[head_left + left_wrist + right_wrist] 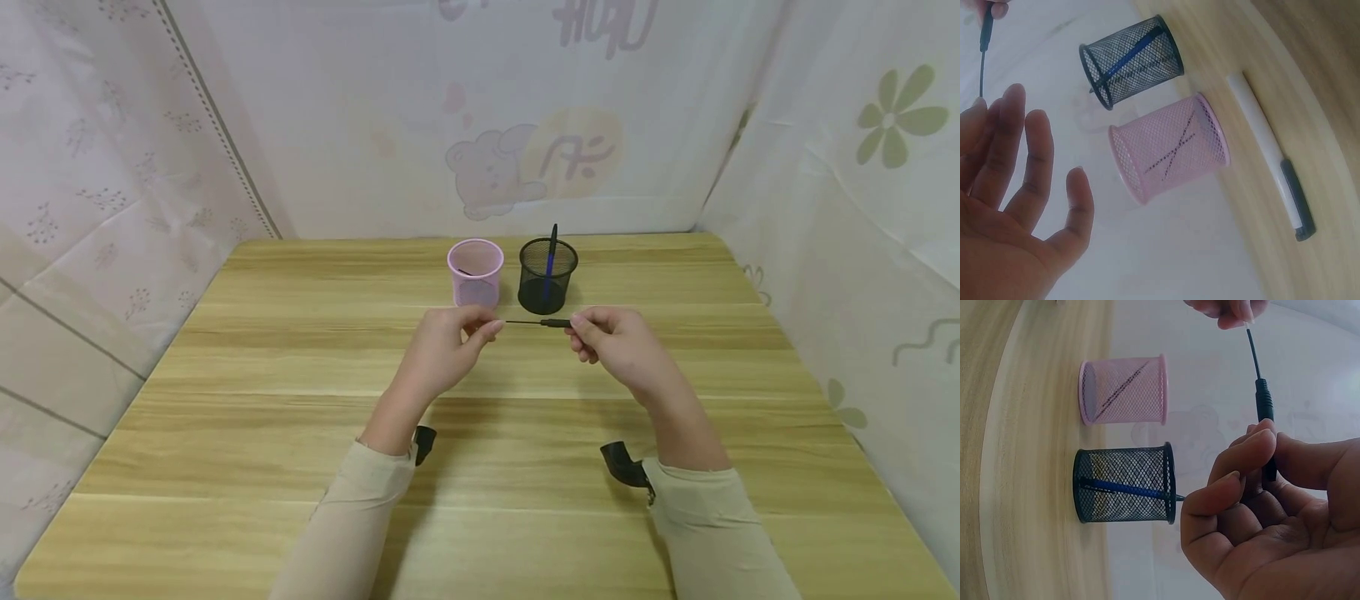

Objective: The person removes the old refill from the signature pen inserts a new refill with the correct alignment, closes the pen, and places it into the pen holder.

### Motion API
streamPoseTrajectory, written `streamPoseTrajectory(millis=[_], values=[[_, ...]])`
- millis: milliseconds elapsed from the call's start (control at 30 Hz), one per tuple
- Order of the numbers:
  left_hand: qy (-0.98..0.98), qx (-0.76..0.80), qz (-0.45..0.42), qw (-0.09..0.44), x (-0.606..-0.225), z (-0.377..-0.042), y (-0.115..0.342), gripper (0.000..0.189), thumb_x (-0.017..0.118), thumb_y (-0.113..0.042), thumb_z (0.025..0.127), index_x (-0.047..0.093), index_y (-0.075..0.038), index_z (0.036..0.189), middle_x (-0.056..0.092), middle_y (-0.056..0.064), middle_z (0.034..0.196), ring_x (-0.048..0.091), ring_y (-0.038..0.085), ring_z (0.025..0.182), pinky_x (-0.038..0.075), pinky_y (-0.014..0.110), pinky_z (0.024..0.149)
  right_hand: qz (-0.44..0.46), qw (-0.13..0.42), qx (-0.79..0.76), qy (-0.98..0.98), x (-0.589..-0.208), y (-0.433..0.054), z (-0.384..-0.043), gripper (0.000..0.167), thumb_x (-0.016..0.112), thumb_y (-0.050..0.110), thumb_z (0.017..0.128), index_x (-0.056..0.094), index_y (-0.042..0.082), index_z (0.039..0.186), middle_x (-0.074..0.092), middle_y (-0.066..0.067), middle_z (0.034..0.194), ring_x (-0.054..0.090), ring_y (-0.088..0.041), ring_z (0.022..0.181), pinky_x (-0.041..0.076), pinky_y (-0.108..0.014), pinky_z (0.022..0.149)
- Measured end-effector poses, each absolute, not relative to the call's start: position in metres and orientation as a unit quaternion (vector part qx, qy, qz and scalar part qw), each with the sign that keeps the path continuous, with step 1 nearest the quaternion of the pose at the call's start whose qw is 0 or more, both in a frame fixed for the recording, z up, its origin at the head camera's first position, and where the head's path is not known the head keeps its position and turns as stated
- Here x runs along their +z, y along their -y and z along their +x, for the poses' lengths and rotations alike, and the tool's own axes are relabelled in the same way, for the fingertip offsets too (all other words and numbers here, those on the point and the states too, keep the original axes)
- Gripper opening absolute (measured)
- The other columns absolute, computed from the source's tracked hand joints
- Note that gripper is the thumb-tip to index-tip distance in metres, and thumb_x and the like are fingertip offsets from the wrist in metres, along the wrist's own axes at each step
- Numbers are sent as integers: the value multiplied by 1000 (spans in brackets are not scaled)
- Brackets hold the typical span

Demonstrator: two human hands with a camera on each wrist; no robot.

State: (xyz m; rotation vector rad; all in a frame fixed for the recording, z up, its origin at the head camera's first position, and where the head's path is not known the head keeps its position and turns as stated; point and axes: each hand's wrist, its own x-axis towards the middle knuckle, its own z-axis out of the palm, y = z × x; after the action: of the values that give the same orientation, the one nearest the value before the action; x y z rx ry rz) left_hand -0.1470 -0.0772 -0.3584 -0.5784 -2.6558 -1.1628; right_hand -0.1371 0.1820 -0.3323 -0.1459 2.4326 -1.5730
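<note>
A slim screwdriver point(555, 323) with a black handle and thin dark shaft is held level above the table, its shaft pointing left. My right hand point(618, 343) grips the handle between thumb and fingers. At the other end, my left hand point(450, 346) pinches the shaft's tip with thumb and index finger, its other fingers spread in the left wrist view. Just beyond the hands stand a pink mesh cup point(477, 292) and a black mesh cup point(531, 298). Thin dark sticks show inside the pink one; a blue pen point(550, 265) leans in the black one.
A white pen point(1263, 134) with a black cap lies on the wooden table point(262, 350) in the left wrist view; the head view does not show it. Patterned cloth point(360, 108) hangs behind the table and on both sides. Black wrist mounts point(622, 465) stick out from the sleeves.
</note>
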Motion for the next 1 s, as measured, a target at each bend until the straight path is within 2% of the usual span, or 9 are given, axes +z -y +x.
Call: streamPoseTrajectory(millis=[367, 667, 1000], values=[[895, -390, -195, 91, -357, -147, 80, 18, 67, -27, 106, 80, -15, 104, 78, -1, 90, 66, 14, 77, 50, 30, 66, -54, 116, -538, -833, -335, -184, -138, 35, 47, 24, 115, 64, -7, 118, 62, -2, 92, 59, -12, 83, 54, -22, 77], [896, -394, -189, 74, -357, -146, 85, 18, 67, -28, 107, 80, -15, 106, 77, 0, 89, 65, 16, 73, 49, 28, 61, -48, 120, -542, -831, -333, -186, -138, 35, 47, 23, 115, 63, -8, 119, 61, -1, 92, 58, -11, 82, 54, -22, 76], [897, -394, -182, 79, -359, -148, 89, 20, 67, -28, 106, 80, -13, 108, 78, 1, 91, 67, 16, 79, 52, 29, 66, -44, 118, -543, -830, -331, -187, -136, 36, 47, 23, 115, 62, -9, 121, 61, -1, 93, 58, -11, 83, 54, -22, 77]])
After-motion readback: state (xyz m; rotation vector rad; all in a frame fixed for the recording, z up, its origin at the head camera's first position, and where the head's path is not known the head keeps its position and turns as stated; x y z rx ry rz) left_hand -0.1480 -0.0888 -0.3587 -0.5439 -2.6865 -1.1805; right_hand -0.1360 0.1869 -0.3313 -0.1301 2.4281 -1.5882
